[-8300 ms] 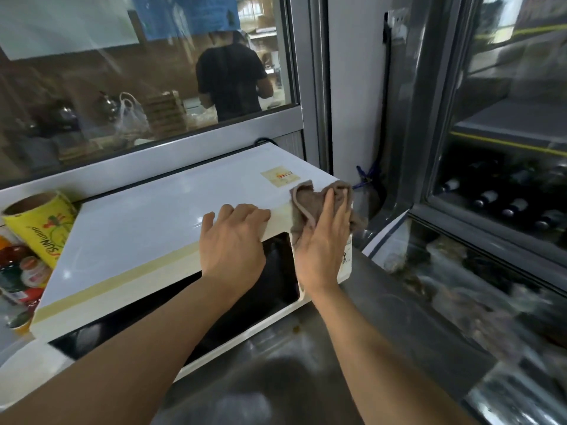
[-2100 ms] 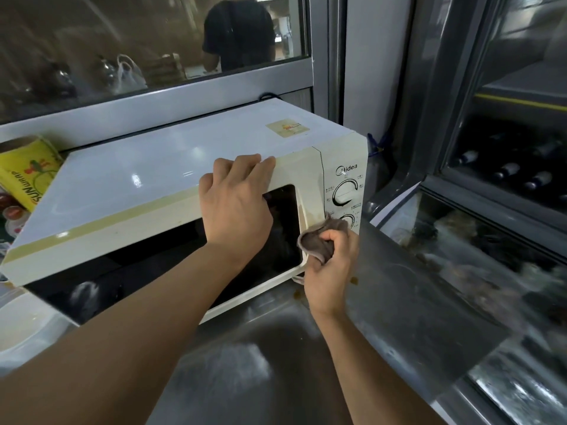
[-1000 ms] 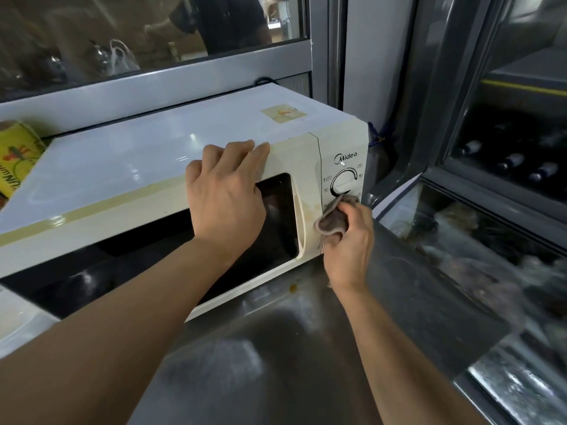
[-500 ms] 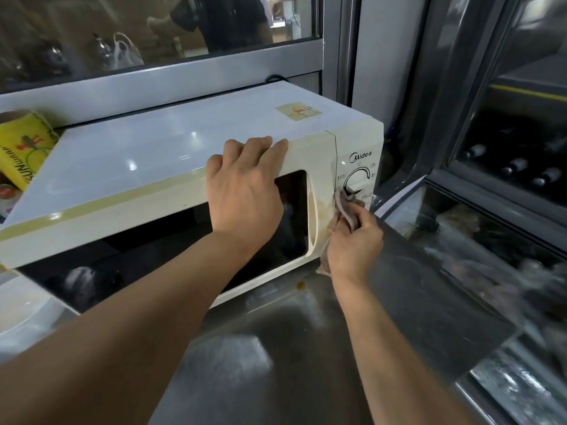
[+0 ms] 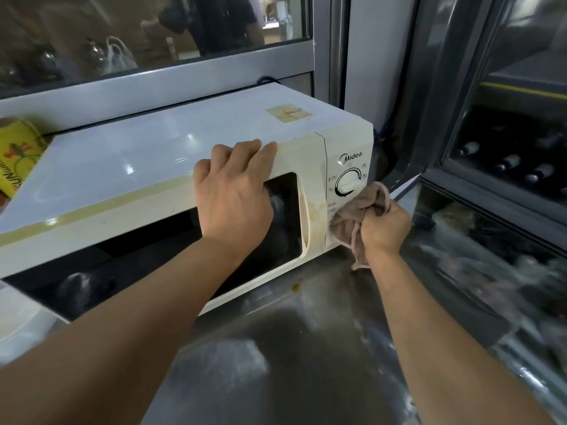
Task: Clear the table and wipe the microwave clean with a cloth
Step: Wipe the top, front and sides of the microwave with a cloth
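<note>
A single head-worn view is given, aimed forward and down from close range; the microwave (image 5: 171,167) is seen left of centre, the table (image 5: 306,348) nearest.

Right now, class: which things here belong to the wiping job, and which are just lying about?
In use:
microwave
cloth
right hand, gripping the cloth
left hand, on the microwave's top edge

Lying about:
yellow packet
bottles behind glass

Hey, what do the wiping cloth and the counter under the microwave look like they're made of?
The bunched brown cloth looks like soft woven fabric, limp with a stitched hem. The grey counter looks like brushed stainless steel: dull streaky reflections, though blur leaves it uncertain.
</note>
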A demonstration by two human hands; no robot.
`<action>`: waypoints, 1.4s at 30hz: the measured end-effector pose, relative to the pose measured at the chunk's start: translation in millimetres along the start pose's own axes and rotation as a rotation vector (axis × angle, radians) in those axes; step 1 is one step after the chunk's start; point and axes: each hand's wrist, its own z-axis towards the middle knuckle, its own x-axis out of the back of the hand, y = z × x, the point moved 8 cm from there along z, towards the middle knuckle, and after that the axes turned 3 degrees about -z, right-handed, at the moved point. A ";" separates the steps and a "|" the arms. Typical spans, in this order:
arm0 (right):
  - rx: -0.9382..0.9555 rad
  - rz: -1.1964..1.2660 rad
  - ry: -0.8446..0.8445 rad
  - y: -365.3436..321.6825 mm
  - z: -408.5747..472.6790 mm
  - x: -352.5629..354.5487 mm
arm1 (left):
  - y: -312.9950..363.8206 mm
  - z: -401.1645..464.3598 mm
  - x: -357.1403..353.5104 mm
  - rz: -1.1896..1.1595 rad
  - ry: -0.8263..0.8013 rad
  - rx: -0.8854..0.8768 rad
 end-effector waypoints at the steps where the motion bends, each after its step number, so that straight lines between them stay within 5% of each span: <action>1: 0.016 0.009 -0.004 2.6 -4.8 -2.8 | -0.5 0.2 0.0 0.002 0.001 0.004; 10: -0.171 0.080 -0.136 9.1 -15.0 -9.5 | 0.5 0.6 0.9 -0.016 -0.004 0.010; 21: 0.564 -0.248 -0.123 -31.0 -66.9 -16.2 | 0.3 0.2 0.3 -0.005 0.007 0.020; 28: 0.531 -0.219 -0.093 -15.0 -79.4 -16.8 | 2.2 0.3 1.1 -0.013 -0.005 0.040; 35: 0.306 -0.239 -0.209 16.7 -69.3 -23.7 | 2.7 0.1 1.6 -0.012 0.001 0.030; 40: 0.478 -0.098 -0.112 -2.9 -82.6 -19.4 | 1.9 -1.5 2.0 -0.008 0.004 0.023; 42: 0.401 -0.109 -0.119 14.2 -77.5 -24.3 | 2.3 -0.9 0.4 -0.008 0.009 0.013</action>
